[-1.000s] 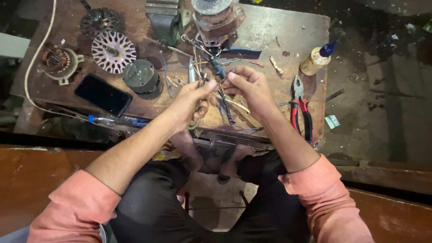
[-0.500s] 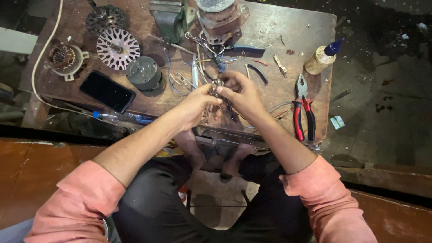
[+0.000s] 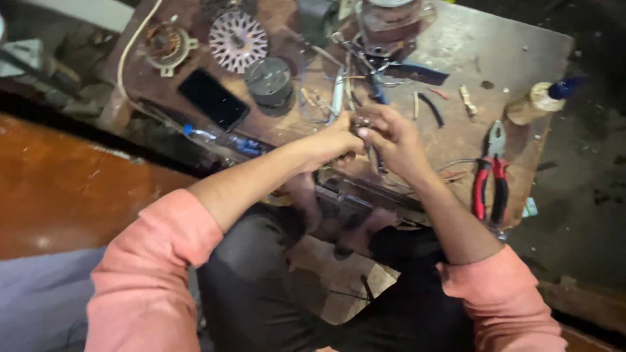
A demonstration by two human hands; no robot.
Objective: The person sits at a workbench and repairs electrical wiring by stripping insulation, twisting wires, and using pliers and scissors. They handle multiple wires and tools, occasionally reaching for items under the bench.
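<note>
My left hand [image 3: 338, 140] and my right hand [image 3: 390, 138] meet fingertip to fingertip over the middle of the worn brown workbench [image 3: 456, 58]. Together they pinch a small metal part with thin wires [image 3: 362, 124] between the fingers; the fingers hide most of it. Loose wires [image 3: 375, 163] hang down beneath my right palm. Both forearms come out of rolled pink sleeves.
Red-handled pliers [image 3: 490, 182] lie at the right. A black phone [image 3: 214, 99], a round dark part [image 3: 268, 77], a toothed rotor disc [image 3: 238, 40] and a wound stator [image 3: 167, 44] lie at the left. A small bottle [image 3: 541, 101] rests far right; a motor body [image 3: 390, 23] stands behind.
My hands have closed together on the small part and stay joined. The view has tilted and shifted, so the bench now sits higher and skewed in the picture.
</note>
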